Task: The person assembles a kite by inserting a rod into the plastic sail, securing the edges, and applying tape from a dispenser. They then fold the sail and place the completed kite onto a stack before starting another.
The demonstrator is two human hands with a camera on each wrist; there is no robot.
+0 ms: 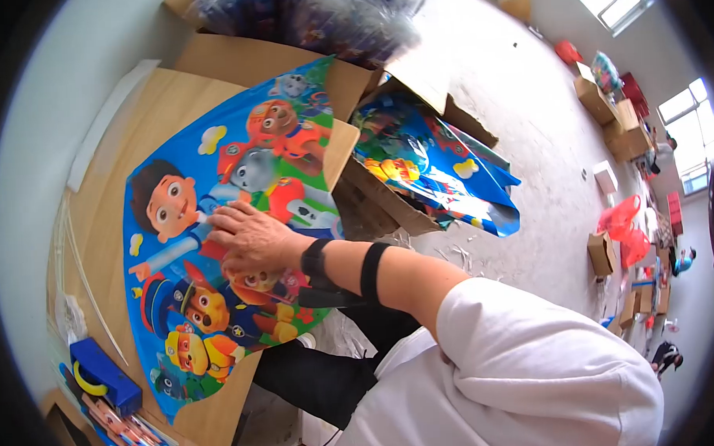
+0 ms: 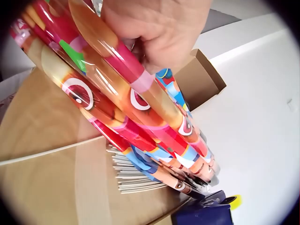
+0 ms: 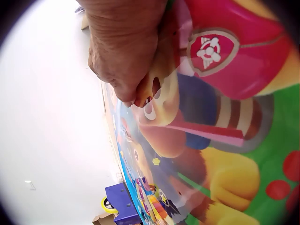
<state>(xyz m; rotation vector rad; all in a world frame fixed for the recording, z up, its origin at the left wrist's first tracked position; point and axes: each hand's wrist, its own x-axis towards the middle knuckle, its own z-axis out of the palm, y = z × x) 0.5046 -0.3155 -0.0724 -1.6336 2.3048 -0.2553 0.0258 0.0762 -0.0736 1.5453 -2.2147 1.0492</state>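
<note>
A large glossy blue sheet printed with cartoon dogs and a boy (image 1: pixel 168 206) lies over the wooden table, its right side reaching past the table edge. My right hand (image 1: pixel 251 238) rests on the middle of this sheet, fingers bent against the print; the right wrist view shows the fingertips (image 3: pixel 127 98) right at its surface. My left hand (image 2: pixel 159 33) is outside the head view. In the left wrist view it grips a bundle of rolled printed sheets (image 2: pixel 140 101), which hides most of its fingers. The rolls' lower ends show at the head view's lower left.
A blue tape dispenser (image 1: pixel 107 377) with yellow tape stands at the table's left edge. Thin white sticks (image 2: pixel 136 173) lie under the rolls. Right of the table, an open cardboard box (image 1: pixel 380 198) holds more printed sheets (image 1: pixel 442 169). Plastic-wrapped goods (image 1: pixel 311 20) sit beyond the table.
</note>
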